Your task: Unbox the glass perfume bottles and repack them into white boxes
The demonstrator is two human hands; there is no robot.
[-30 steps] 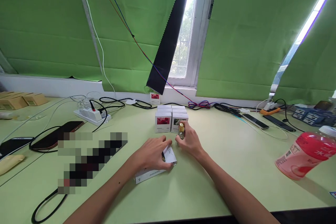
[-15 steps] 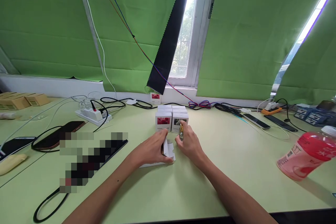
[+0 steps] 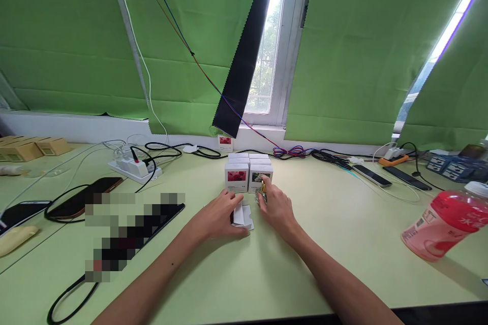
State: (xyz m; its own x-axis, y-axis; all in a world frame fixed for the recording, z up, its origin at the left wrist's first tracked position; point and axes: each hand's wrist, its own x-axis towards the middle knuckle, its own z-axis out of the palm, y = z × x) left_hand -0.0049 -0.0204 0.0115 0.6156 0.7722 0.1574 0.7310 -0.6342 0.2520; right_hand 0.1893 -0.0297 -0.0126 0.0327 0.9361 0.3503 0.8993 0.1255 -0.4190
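The left hand [image 3: 219, 216] now grips the opened white box [image 3: 243, 216] upright; the right hand [image 3: 276, 206] still pinches the small bottle [image 3: 262, 194] beside it, mid-table.

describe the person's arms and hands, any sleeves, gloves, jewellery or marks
Both forearms are bare as far as the picture's lower edge, with no sleeve in view. The left hand and right hand wear no gloves, and no ring, watch or bracelet shows. A small dark spot sits on the left forearm. The nails are too small to judge.
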